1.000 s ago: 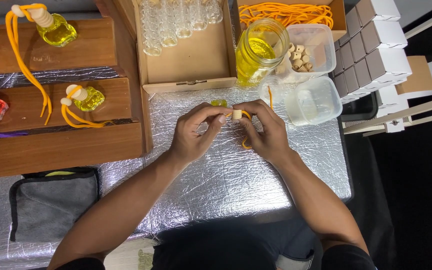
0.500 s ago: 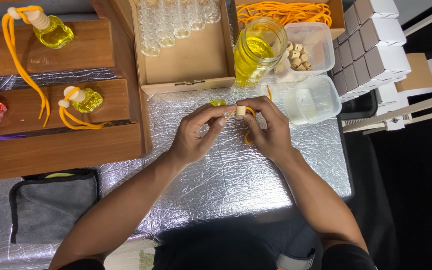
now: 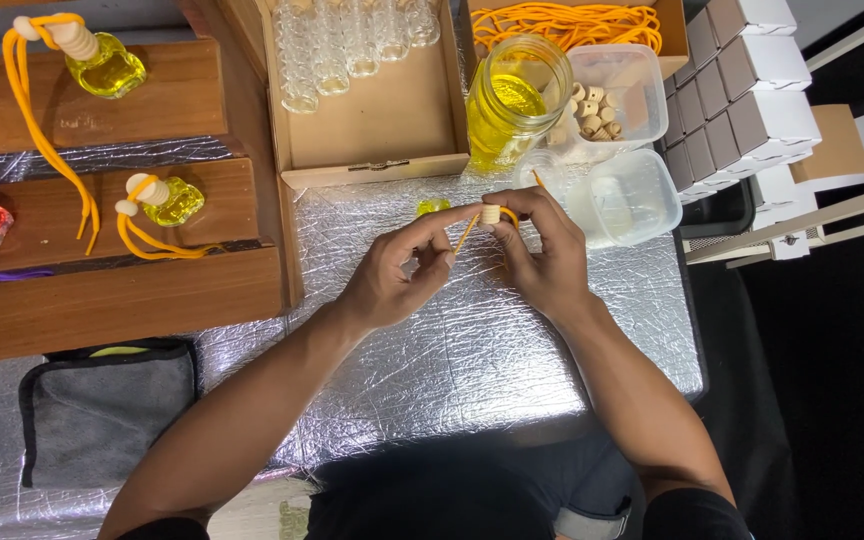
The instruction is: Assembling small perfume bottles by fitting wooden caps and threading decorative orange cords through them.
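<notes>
Your left hand has drawn back along the thin orange cord — right hand fingers pinch the small wooden cap above the foil-covered tabletop — threading looks underway

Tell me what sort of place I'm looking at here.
Likely a small craft bench for assembling scented-oil bottles: both hands work an orange cord through a wooden cap, beside a jar of yellow liquid, empty glass bottles and finished bottles.
</notes>
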